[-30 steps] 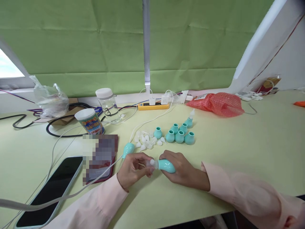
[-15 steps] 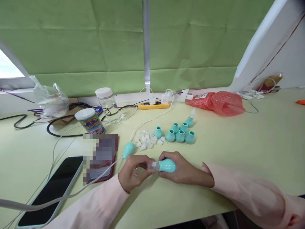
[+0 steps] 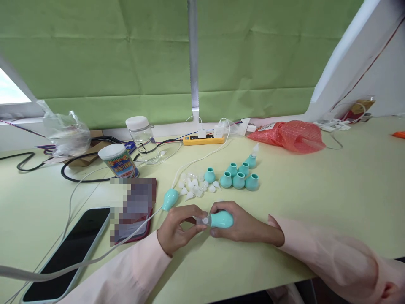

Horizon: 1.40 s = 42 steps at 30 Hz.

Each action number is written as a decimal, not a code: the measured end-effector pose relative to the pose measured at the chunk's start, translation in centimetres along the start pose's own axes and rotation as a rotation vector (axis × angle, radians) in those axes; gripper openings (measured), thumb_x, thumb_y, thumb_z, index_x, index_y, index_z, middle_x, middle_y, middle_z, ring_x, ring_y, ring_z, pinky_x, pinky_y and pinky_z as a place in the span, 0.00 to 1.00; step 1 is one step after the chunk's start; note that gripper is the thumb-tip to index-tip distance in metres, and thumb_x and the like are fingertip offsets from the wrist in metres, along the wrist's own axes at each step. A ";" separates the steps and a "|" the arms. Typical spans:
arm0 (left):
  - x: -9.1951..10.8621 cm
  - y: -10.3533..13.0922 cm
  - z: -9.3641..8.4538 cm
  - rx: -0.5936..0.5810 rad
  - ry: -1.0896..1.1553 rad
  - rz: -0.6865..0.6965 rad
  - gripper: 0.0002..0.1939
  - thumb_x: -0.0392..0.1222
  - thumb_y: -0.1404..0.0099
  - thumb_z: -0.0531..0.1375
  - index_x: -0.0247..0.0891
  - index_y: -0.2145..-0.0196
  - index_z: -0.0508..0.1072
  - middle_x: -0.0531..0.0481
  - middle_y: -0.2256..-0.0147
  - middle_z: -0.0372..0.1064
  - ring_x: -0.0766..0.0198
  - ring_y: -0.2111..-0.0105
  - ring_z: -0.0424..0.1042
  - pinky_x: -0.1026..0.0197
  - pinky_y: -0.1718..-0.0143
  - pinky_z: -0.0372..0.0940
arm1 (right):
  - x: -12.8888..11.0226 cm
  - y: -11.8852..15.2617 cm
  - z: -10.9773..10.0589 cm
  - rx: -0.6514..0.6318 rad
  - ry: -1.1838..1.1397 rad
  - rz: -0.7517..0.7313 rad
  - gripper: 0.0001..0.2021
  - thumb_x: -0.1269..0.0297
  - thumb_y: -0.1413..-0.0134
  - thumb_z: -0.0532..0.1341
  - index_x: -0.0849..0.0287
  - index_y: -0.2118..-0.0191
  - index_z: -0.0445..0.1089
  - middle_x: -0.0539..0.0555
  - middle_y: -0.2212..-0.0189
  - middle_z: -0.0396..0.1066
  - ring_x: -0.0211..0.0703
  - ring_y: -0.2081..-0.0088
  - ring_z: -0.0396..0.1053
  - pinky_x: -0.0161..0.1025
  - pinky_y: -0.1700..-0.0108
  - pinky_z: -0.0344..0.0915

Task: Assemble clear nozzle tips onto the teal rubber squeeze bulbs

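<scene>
My left hand (image 3: 181, 228) pinches a clear plastic nozzle piece (image 3: 202, 221) between thumb and fingers. The nozzle meets the neck of a teal bulb (image 3: 222, 219), which my right hand (image 3: 242, 226) grips from the right. Beyond my hands lies a pile of small whitish translucent tips (image 3: 193, 185), with one open-necked teal bulb (image 3: 209, 175) beside it. Several more open teal bulbs (image 3: 238, 180) stand grouped to the right. Behind them one bulb (image 3: 251, 161) has a clear tip on it. Another teal bulb (image 3: 170, 199) lies near my left hand, touching the white cable.
Two phones, one black-screened (image 3: 74, 249) and one in a red case (image 3: 139, 211), lie on the left. Farther back are a printed tub (image 3: 118, 162), a clear jar (image 3: 144, 139), a yellow power strip (image 3: 202, 140) and red bubble wrap (image 3: 294, 136). A white cable (image 3: 110, 252) crosses the left side.
My right hand has shifted very slightly, and the nozzle appears turned a little at the bulb's neck. Both hands keep their hold.
</scene>
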<state>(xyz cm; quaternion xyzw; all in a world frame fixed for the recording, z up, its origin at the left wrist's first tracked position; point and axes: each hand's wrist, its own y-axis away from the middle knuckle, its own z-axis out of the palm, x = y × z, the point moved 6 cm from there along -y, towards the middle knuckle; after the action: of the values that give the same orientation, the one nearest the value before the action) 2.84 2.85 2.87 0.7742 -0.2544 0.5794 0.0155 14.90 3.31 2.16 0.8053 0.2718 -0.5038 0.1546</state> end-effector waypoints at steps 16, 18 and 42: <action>-0.7 -1.5 -2.5 0.236 -1.284 0.183 0.11 0.40 0.45 0.56 0.39 0.63 0.70 0.40 0.49 0.57 0.41 0.51 0.53 0.37 0.55 0.46 | -0.3 0.9 0.0 0.211 0.229 -0.166 0.09 0.61 0.59 0.60 0.59 0.70 0.62 0.48 0.75 0.64 0.36 0.72 0.62 0.33 0.68 0.60; -0.9 -1.6 -1.8 0.200 -1.331 0.177 0.08 0.38 0.45 0.56 0.39 0.66 0.71 0.41 0.49 0.58 0.41 0.51 0.54 0.37 0.55 0.45 | -0.3 0.9 0.1 0.220 0.243 -0.173 0.09 0.60 0.59 0.60 0.59 0.70 0.63 0.49 0.74 0.65 0.37 0.71 0.63 0.34 0.68 0.60; -0.5 -0.7 -1.8 0.212 -0.749 0.201 0.10 0.30 0.44 0.52 0.38 0.63 0.60 0.48 0.66 0.66 0.60 0.62 0.65 0.45 0.54 0.52 | -1.3 0.3 -2.8 0.429 0.439 -0.402 0.09 0.63 0.59 0.61 0.61 0.69 0.66 0.51 0.76 0.67 0.37 0.73 0.65 0.35 0.70 0.61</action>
<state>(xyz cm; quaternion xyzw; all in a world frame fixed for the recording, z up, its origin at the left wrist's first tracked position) 1.38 4.23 3.21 0.9004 -0.2558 0.2786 -0.2151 16.70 4.14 4.59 0.8387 0.3396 -0.3849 -0.1817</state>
